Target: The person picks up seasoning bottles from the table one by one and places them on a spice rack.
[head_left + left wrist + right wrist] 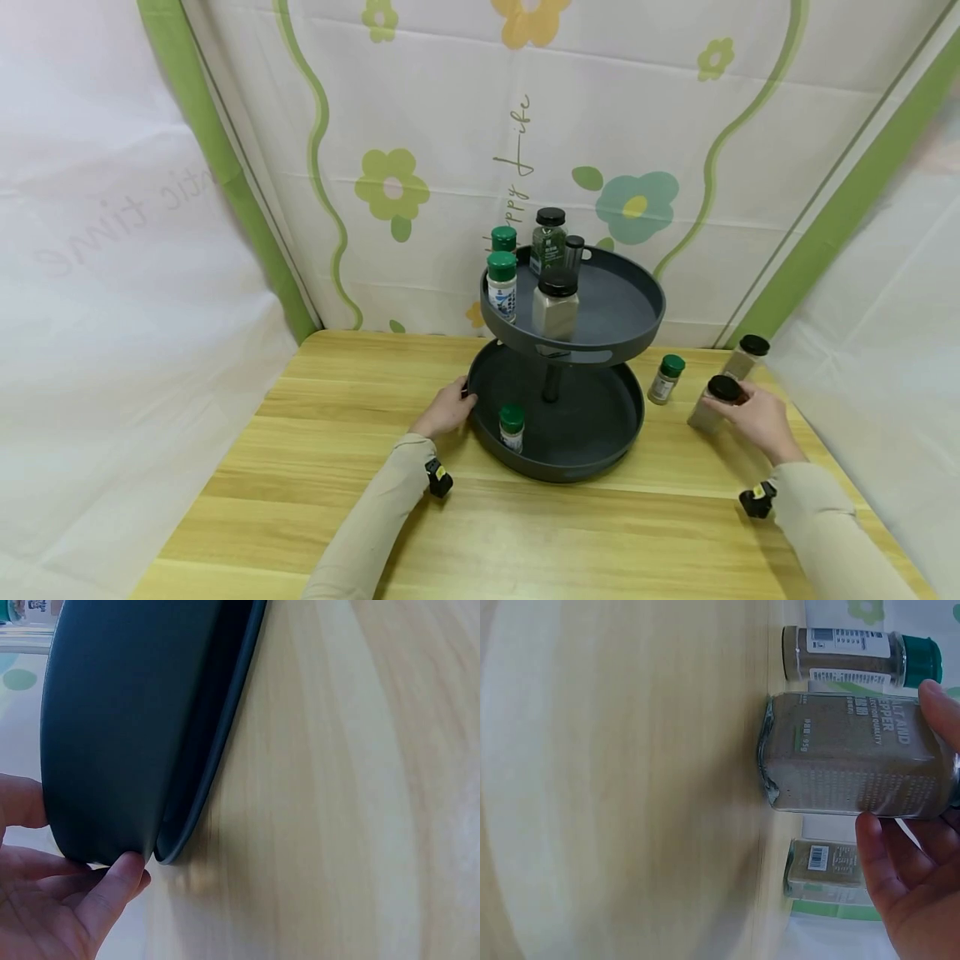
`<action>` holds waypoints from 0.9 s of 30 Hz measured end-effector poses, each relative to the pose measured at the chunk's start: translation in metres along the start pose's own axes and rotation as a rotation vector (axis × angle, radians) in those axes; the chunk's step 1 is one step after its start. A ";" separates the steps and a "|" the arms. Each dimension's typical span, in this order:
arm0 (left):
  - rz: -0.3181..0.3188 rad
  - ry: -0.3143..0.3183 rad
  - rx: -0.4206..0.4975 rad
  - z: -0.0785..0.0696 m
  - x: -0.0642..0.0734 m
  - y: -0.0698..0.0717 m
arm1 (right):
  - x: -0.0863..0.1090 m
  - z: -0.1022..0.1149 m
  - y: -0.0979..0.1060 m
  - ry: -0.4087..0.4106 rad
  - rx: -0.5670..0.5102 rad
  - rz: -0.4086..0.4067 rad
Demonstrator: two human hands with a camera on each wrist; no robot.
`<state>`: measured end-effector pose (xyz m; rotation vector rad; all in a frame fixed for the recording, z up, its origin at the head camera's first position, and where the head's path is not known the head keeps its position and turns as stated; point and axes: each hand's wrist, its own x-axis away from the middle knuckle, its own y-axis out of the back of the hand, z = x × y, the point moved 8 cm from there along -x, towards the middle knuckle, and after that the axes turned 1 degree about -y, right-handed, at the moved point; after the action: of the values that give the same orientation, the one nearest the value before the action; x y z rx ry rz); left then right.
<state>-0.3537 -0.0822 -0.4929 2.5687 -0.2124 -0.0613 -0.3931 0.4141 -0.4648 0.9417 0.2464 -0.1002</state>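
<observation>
My left hand (447, 410) grips the left side of the lower tier of a dark grey two-tier round tray (480, 425). In the left wrist view the fingers and thumb of that hand (56, 900) lie around the tier's wall (120, 750). Off to the right, my right hand (761, 421) holds a square glass pepper jar (840, 754) with a black lid (724, 387) between thumb and fingers. Whether the jar's base touches the table cannot be told. Behind it stands a similar black-lidded jar (742, 358), and a green-capped shaker (665, 383) is to its left.
On the upper tier stand green-capped shakers (502, 292), a black-lidded jar of pale powder (556, 315), a green-labelled jar (549, 246) and a slim black-capped bottle (573, 254). One small green-capped shaker (512, 433) sits on the lower tier. A printed curtain (450, 108) hangs behind the wooden table (540, 542).
</observation>
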 end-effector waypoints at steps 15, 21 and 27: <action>-0.006 -0.015 -0.013 0.004 -0.003 0.000 | 0.011 0.017 0.002 0.010 -0.003 0.027; -0.003 -0.022 -0.007 0.002 -0.003 0.000 | 0.015 0.030 0.001 0.006 0.001 0.073; -0.003 -0.019 -0.005 0.001 -0.001 0.000 | 0.018 0.047 0.006 0.065 0.012 0.056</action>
<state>-0.3551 -0.0826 -0.4937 2.5645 -0.2149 -0.0877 -0.3666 0.3799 -0.4383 0.9636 0.2798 -0.0197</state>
